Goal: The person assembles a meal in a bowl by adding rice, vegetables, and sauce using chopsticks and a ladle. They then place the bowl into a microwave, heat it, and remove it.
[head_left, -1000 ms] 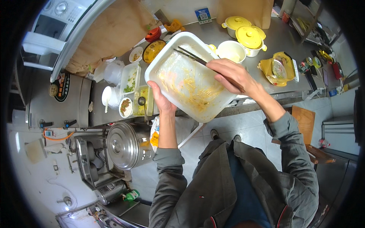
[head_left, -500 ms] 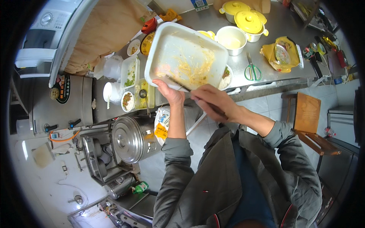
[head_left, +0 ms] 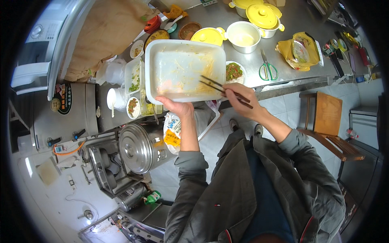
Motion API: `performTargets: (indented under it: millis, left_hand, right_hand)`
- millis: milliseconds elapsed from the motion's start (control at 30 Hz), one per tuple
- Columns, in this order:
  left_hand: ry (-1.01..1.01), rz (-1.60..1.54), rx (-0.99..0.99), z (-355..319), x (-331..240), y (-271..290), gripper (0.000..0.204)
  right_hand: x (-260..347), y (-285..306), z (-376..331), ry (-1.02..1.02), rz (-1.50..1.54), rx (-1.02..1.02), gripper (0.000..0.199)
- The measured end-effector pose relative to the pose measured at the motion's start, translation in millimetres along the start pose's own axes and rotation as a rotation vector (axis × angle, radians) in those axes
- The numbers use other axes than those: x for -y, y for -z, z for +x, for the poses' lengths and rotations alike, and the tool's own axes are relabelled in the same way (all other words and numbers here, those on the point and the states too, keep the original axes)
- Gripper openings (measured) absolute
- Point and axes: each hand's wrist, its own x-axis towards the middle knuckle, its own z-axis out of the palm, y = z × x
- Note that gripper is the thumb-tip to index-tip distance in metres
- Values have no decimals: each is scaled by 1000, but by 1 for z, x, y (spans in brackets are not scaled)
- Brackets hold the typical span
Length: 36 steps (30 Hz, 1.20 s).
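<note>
A: Where is the white tray [head_left: 168,60] placed, relative to the steel counter [head_left: 291,24]?
B: It is held at the middle of the counter's near side, its inside turned toward the viewer. The gap beneath cannot be judged.
A: What could be struck if it were dropped?
B: The square container [head_left: 134,81] of chopped greens, by its left wall; the container's contents could be spilled. The bowl [head_left: 234,73] with a brown-and-green topping, just beyond the right wall, could be knocked too.
A: And what would such a drop be caused by?
B: Uneven support, probably. The tray is gripped only by the left hand [head_left: 178,108], at the near left part, with the thumb laid along the rim; the other fingers are hidden beneath. The far right corner is not seen to be backed by any hand, so the tray could be twisted out of the grasp by a hard push there.
A: Is any help given by the right hand [head_left: 242,99]?
B: None is seen. The dark chopsticks [head_left: 212,81] are pinched in it, tips apart over the tray's right part, with nothing seen between them. Whether the bottom is touched cannot be told. By a hasty flick, the pale food strands [head_left: 206,65] could be scattered over the rim.
</note>
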Motion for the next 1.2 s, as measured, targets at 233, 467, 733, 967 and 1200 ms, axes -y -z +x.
performTargets:
  millis: [233, 467, 733, 967, 1200]
  left_hand:
    - [31, -32, 3, -1, 10, 12, 59]
    - [107, -64, -32, 12, 15, 23, 58]
    - [153, -142, -63, 7, 20, 21, 61]
    - [144, -164, -116, 15, 24, 25, 59]
    - [205, -122, -69, 7, 36, 26, 56]
  right_hand:
    - [-1, 19, 42, 161, -61, -125, 20]
    - [-23, 50, 22, 238, -154, 111, 18]
    - [-22, 54, 33, 224, -145, 6, 19]
    - [-21, 58, 42, 202, -130, -1, 18]
    - [-5, 22, 73, 318, -9, -135, 16]
